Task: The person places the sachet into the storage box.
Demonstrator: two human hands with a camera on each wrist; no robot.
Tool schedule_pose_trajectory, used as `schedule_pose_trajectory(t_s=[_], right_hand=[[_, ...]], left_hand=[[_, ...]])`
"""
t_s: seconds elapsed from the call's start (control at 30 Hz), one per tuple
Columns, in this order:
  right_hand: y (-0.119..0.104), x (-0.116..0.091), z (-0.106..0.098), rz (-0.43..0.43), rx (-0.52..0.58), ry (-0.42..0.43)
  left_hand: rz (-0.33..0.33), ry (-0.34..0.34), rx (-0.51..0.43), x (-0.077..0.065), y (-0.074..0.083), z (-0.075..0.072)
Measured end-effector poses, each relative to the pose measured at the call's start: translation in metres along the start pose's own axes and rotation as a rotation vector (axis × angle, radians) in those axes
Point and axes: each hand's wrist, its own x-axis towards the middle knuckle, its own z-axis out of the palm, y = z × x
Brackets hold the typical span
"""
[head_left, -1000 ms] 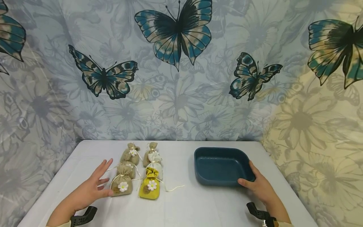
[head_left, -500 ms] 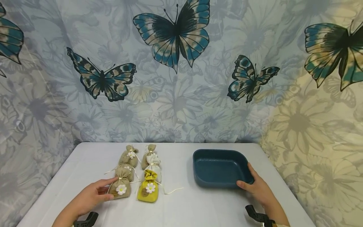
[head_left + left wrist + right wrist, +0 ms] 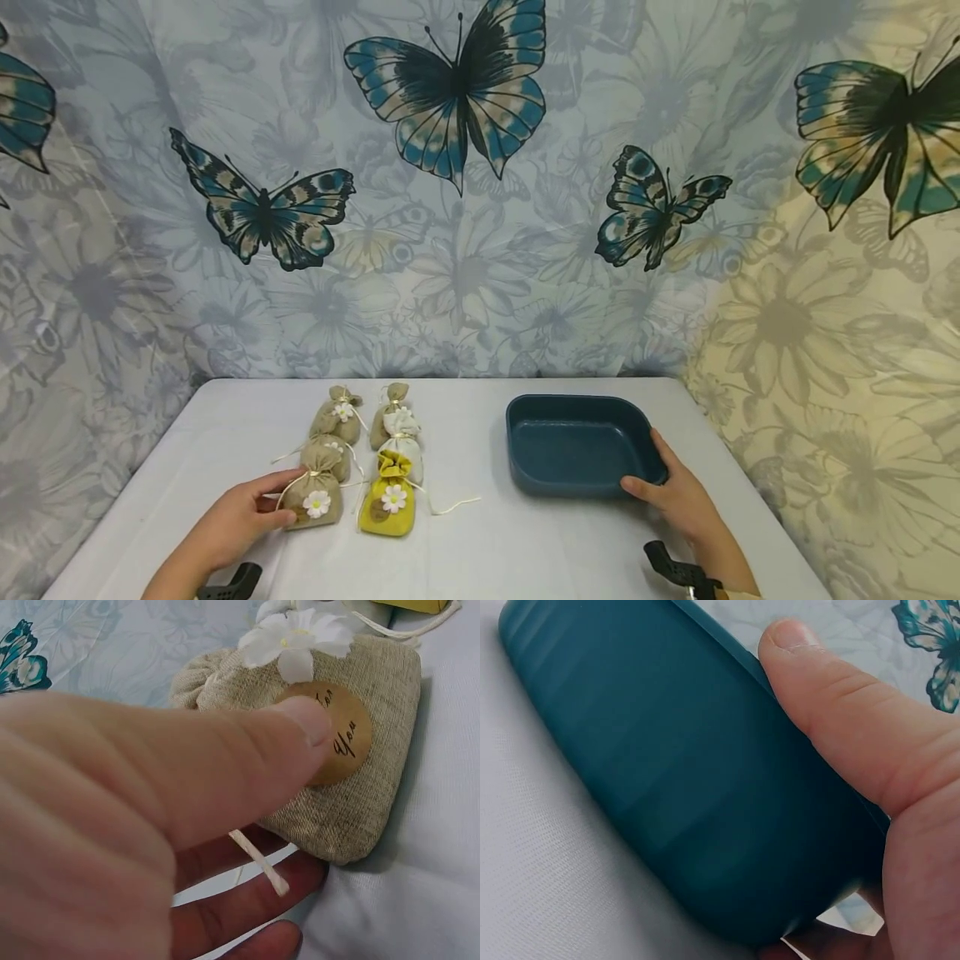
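Note:
My left hand (image 3: 236, 518) pinches the left side of the nearest beige drawstring pouch (image 3: 318, 492), which carries a white flower. In the left wrist view the thumb lies over the round "For You" sticker (image 3: 349, 742) on the pouch (image 3: 364, 814), and the other fingers are below and partly behind it. On the right, my right hand (image 3: 684, 493) grips the near right corner of a dark teal rectangular dish (image 3: 555, 483). Its thumb lies along the rim in the right wrist view, while the fingers go round the outside wall (image 3: 667, 750), partly hidden.
Two more beige pouches (image 3: 339, 421) stand behind the held one. Alongside is a second row: a yellow pouch (image 3: 388, 521) in front, a white one (image 3: 408, 450), and a beige one (image 3: 378, 429) at the back. A white cloth (image 3: 480, 558) covers the table; butterfly-printed fabric hangs behind.
My left hand has come in from the left, its spread fingers closing onto the nearest beige pouch. The right hand keeps its grip on the dish. The whole head view has shifted slightly.

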Motion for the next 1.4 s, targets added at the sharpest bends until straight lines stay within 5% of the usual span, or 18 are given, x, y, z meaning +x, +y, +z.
schedule_pose_trajectory(t_s=[0.4, 0.9, 1.4], right_hand=[[0.0, -0.001, 0.004, 0.004, 0.022, -0.013], [-0.003, 0.0, 0.006, -0.006, -0.01, -0.019], [-0.002, -0.001, 0.001, -0.001, -0.008, -0.003]], left_hand=[[0.025, 0.055, 0.043, 0.0, -0.004, 0.011], [0.021, 0.04, 0.084, -0.005, -0.01, 0.014], [0.132, -0.003, 0.064, 0.002, -0.006, 0.012]])
